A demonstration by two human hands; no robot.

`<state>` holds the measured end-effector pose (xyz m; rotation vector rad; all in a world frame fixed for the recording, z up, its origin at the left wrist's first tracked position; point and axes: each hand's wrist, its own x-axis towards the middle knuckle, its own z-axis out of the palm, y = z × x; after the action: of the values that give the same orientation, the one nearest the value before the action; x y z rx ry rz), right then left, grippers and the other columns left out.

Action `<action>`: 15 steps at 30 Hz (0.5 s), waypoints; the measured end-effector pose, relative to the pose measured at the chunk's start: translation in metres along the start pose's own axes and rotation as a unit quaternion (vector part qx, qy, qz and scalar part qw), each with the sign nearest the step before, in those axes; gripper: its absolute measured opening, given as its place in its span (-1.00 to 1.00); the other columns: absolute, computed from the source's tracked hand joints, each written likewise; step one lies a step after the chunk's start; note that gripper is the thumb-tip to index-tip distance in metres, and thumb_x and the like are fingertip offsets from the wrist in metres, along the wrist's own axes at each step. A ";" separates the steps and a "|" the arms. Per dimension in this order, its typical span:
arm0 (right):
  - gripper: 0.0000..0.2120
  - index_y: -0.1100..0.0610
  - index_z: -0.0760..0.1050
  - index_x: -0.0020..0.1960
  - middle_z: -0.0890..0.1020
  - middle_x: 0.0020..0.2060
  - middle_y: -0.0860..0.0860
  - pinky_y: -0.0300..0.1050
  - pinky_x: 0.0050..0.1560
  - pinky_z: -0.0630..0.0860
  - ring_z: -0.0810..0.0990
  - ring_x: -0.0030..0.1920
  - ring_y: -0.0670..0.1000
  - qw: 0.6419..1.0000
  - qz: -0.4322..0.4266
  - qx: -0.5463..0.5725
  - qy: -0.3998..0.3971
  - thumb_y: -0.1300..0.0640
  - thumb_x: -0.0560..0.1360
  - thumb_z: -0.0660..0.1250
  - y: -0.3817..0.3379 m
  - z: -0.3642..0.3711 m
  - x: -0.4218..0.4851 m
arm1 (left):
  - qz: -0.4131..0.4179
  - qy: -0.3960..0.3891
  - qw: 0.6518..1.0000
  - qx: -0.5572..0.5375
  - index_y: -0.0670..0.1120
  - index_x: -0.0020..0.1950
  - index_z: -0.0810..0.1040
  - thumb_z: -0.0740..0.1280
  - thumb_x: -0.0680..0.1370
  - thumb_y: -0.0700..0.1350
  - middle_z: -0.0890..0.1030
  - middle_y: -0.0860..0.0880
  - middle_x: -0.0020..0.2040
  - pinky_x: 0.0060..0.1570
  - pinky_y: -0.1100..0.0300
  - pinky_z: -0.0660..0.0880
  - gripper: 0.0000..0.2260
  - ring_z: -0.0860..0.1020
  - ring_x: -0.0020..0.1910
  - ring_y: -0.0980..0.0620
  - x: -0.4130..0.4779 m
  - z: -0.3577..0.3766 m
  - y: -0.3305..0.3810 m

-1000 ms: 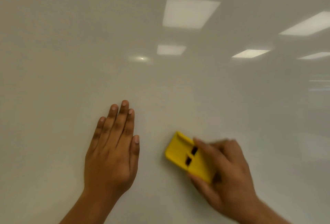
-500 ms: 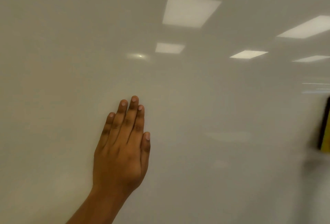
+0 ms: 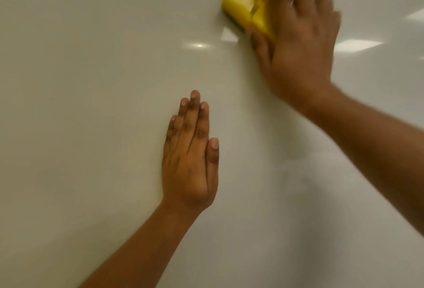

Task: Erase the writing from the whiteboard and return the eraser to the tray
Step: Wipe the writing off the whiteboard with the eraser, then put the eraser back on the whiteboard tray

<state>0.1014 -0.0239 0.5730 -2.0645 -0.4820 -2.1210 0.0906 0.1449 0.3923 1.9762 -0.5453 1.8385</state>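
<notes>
A glossy whiteboard [image 3: 91, 81] fills the whole view, and I see no writing on the part that shows. My right hand [image 3: 298, 42] grips a yellow eraser [image 3: 243, 5] and presses it against the board near the top, right of centre; both are motion-blurred. My left hand [image 3: 190, 156] lies flat on the board below it, fingers together and pointing up, holding nothing. The tray is out of view.
Reflections of ceiling lights [image 3: 358, 45] show on the board at the right and top. Nothing else but the board surface is in view.
My right hand swung the eraser from low centre out past the right edge, then up to the top of the board. The left hand stayed flat while the view shifted.
</notes>
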 end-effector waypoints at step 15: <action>-0.55 0.10 0.48 0.37 0.58 0.09 0.06 -0.03 -0.12 0.35 0.53 -0.14 0.14 0.917 -0.142 0.150 -0.340 -0.10 0.56 0.31 -0.059 -0.065 -0.407 | -0.113 -0.299 0.947 -0.040 -0.13 0.59 0.24 0.02 0.70 0.02 0.20 0.00 0.62 0.56 0.17 0.09 -0.53 0.15 0.61 0.03 -0.210 -0.093 0.000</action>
<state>0.0399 -0.0383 0.1610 -2.6045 -1.1672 -1.2442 -0.0016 0.1982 0.1888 2.4170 -0.5197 1.0479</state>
